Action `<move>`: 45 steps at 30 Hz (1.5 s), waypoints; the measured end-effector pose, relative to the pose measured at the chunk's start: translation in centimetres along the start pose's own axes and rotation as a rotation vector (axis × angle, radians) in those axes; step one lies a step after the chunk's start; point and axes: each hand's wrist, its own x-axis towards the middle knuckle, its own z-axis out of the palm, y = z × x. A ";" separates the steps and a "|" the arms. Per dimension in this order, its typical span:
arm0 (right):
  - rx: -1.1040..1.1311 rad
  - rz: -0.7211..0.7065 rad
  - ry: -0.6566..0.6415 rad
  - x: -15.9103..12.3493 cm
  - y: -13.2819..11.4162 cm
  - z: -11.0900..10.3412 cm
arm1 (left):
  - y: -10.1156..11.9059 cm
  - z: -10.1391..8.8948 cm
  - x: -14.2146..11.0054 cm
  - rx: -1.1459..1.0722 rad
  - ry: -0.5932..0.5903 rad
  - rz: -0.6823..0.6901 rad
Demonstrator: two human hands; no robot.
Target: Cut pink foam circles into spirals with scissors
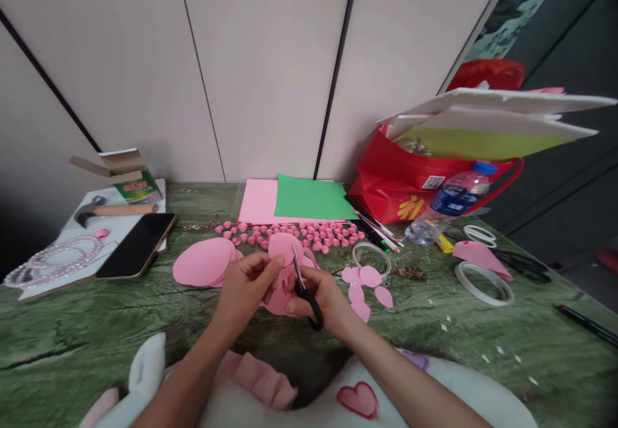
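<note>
My left hand pinches a pink paper piece above the green table. My right hand grips black-handled scissors, whose blades point up into the pink paper. Small cut pink petals lie just right of my right hand. A stack of pink paper circles rests to the left of my left hand. Many small pink folded pieces are scattered behind my hands.
Pink sheets and green sheets lie by the wall. A phone, pearl strings, a hammer and a small box sit left. A red bag, water bottle, tape rolls and pens sit right.
</note>
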 end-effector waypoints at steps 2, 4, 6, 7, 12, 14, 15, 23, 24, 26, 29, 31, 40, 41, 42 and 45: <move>-0.003 0.004 -0.002 0.0 0.1 0.0 | 0.0 0.0 0.0 -0.010 0.013 0.006; -0.017 0.013 0.001 0.0 0.1 -0.1 | 0.0 -0.1 0.1 -0.004 0.027 0.021; -0.025 0.024 0.009 -0.1 0.1 -0.1 | 0.1 -0.1 0.1 0.007 0.039 0.036; -0.025 0.032 0.009 -0.1 0.1 -0.1 | 0.1 -0.1 0.1 0.008 0.047 0.041; -0.028 0.060 -0.001 -0.2 -0.1 0.1 | 0.0 -0.2 0.1 -0.060 0.132 0.067; -0.028 0.055 -0.001 -0.2 -0.1 0.2 | 0.1 -0.3 0.0 -0.085 0.165 0.080; -0.022 0.054 0.000 -0.2 -0.1 0.3 | 0.2 -0.3 0.0 -0.080 0.171 0.084; -0.017 0.069 -0.014 -0.3 -0.4 0.6 | 1.5 0.2 -0.6 0.143 0.107 0.111; -0.023 0.069 -0.028 -0.3 -0.4 0.6 | 1.4 0.1 -0.7 0.131 0.097 0.111; -0.015 0.059 -0.029 -0.2 -0.2 0.6 | 1.2 0.0 -0.6 0.110 0.049 0.102; 0.005 0.005 -0.036 -0.1 0.1 0.4 | 0.9 -0.1 -0.6 0.052 -0.066 0.054; 0.001 -0.033 -0.040 0.0 0.3 0.3 | 0.6 -0.1 -0.6 0.001 -0.110 0.010; 0.006 -0.031 -0.087 0.0 0.0 0.1 | 0.1 -0.3 -0.6 -0.020 -0.141 -0.009; 0.008 -0.028 -0.089 0.0 0.0 0.0 | 0.1 -0.3 -0.6 -0.019 -0.143 -0.005; 0.011 -0.027 -0.091 0.0 0.1 0.0 | 0.0 -0.3 -0.6 -0.018 -0.145 0.000; 0.016 -0.021 -0.087 0.1 0.4 0.0 | 0.0 -0.4 -0.5 -0.013 -0.148 0.011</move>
